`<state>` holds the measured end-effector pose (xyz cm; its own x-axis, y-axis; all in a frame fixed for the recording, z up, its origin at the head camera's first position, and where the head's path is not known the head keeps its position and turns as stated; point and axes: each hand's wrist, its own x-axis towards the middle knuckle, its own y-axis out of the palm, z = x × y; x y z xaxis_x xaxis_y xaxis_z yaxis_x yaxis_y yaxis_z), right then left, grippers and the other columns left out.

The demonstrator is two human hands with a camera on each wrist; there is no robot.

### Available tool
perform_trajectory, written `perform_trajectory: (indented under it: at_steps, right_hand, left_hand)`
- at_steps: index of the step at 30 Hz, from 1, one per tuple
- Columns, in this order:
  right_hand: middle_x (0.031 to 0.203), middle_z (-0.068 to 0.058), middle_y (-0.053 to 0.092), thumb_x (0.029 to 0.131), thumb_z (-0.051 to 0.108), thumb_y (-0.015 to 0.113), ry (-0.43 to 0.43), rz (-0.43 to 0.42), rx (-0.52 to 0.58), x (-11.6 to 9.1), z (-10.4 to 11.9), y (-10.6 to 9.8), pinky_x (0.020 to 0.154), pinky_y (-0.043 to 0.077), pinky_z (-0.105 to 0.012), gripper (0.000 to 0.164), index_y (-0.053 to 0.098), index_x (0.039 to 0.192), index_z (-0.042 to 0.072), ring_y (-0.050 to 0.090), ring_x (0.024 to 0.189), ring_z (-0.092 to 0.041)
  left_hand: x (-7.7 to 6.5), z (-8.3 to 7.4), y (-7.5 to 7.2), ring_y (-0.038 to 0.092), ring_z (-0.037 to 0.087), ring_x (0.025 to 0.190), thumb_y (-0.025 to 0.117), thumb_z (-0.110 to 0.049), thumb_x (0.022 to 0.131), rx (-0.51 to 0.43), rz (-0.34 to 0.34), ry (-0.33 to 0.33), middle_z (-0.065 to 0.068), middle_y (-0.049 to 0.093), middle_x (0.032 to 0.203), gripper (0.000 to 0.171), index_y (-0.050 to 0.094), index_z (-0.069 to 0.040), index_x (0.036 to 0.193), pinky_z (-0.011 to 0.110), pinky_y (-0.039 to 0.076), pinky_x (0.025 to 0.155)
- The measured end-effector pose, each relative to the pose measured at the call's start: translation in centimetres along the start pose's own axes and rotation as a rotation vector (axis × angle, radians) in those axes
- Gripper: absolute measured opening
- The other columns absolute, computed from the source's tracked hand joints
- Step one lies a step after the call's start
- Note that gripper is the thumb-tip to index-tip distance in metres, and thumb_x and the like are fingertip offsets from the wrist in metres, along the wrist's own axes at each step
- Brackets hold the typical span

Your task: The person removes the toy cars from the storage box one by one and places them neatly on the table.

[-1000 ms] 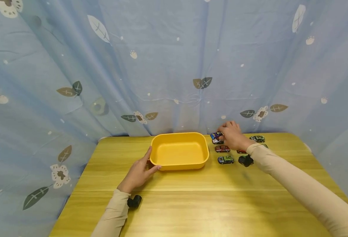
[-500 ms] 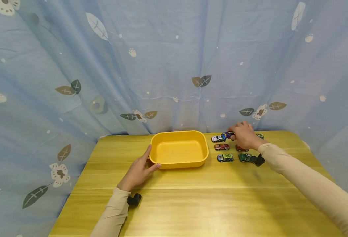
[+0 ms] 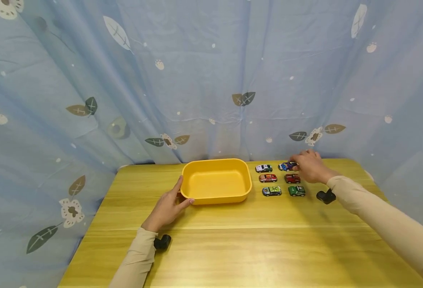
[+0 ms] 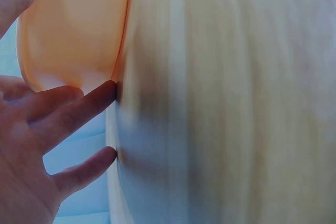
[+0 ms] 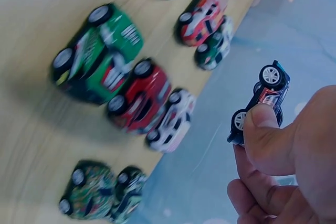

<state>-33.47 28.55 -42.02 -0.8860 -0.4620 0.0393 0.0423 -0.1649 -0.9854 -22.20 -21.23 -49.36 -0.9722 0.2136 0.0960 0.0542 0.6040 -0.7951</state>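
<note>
My right hand pinches a blue-purple toy car between thumb and fingers at the table's back. In the right wrist view, the held toy car shows its wheels, raised off the table, with a white toy car near it. In front lie a red toy car and a green toy car. My left hand touches the yellow tub at its left front corner, fingers spread. The left wrist view shows its fingertips by the tub's wall.
Left of those cars stand a white and green toy car, a red-orange one and a blue-yellow one. Two camouflage toy cars appear in the right wrist view. A blue curtain hangs behind the wooden table.
My right hand has carried the blue-purple toy car rightward, from over the white and green car to behind the red one. The left hand stays at the tub.
</note>
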Motion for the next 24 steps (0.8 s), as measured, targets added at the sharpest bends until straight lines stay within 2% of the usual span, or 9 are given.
perform_trajectory:
  at_steps: [10,19,24]
  right_hand:
    - [0.109,-0.024,0.073,0.101,0.006,0.069,0.005,0.002,-0.033,-2.0,-3.0,-0.2,0.081,0.038,-0.058,0.025,0.073,0.124,-0.001,0.058,0.103,-0.049]
    - [0.109,-0.026,0.074,0.096,0.007,0.075,0.019,-0.004,-0.052,-4.6,-5.8,0.6,0.091,0.041,-0.069,0.025,0.075,0.120,-0.001,0.061,0.105,-0.050]
    - [0.106,-0.026,0.074,0.093,0.006,0.078,0.033,-0.010,-0.049,-6.0,-6.9,1.5,0.087,0.042,-0.066,0.025,0.075,0.117,-0.002,0.061,0.099,-0.047]
  left_hand:
    - [0.1,0.3,-0.2,0.069,0.031,0.127,0.068,-0.054,0.101,0.003,0.006,0.005,0.021,0.064,0.147,0.100,0.011,-0.013,0.172,0.052,0.053,0.109]
    - [0.1,0.3,-0.2,0.069,0.032,0.125,0.069,-0.051,0.102,0.002,0.003,0.014,0.022,0.063,0.147,0.099,0.012,-0.012,0.172,0.053,0.053,0.109]
    - [0.2,0.2,0.0,0.070,0.032,0.125,0.069,-0.052,0.102,0.000,0.005,0.011,0.022,0.064,0.146,0.099,0.011,-0.013,0.172,0.053,0.054,0.108]
